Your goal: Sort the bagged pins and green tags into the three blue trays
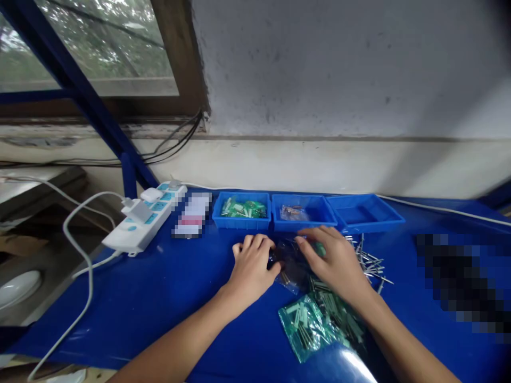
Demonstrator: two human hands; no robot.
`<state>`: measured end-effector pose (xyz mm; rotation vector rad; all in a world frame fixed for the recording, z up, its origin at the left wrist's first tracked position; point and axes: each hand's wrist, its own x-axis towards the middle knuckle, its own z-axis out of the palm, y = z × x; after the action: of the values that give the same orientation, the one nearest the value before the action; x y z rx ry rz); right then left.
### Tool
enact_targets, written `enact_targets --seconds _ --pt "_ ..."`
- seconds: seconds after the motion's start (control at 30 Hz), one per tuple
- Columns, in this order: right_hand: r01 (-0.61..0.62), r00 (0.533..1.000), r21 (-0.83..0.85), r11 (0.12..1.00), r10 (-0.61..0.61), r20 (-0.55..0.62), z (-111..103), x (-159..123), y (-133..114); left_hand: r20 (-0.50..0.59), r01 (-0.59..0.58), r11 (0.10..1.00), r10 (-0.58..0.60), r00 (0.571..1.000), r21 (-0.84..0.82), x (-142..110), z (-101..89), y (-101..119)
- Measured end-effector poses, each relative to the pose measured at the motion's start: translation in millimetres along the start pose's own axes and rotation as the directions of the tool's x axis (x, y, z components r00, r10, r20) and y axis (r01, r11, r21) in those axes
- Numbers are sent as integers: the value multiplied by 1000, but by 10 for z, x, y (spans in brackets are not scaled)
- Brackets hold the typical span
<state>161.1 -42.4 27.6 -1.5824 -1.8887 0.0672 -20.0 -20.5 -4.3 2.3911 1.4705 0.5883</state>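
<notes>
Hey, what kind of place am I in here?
It looks like a workshop or small-parts work area, judging by the row of blue bins, the green-tinted plastic bag of small parts and the loose metal pins.

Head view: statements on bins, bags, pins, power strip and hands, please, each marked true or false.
1. The left blue bin holds green packets. True.
2. The loose silvery pins lie inside the middle bin. False: they lie on the blue tabletop.
3. The left hand is nearer the power strip than the right hand. True.
4. The power strip stands right of the bins. False: left.
5. A green bag lies nearer the camera than either hand. True.
</notes>
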Motion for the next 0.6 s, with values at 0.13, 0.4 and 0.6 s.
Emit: enact_targets --seconds 0.13,0.4,0.6 --pt "-139 966 104 985 112 233 154 -52 -127 -11 18 975 -21 1000 -223 25 5 -8" --pt "-620 743 448 644 298 600 81 8 -138 -305 -284 866 163 938 -412 -3 -164 47" --pt "-611 782 652 449 210 587 88 -12 -175 -312 -240 870 106 944 -430 -10 -175 42"
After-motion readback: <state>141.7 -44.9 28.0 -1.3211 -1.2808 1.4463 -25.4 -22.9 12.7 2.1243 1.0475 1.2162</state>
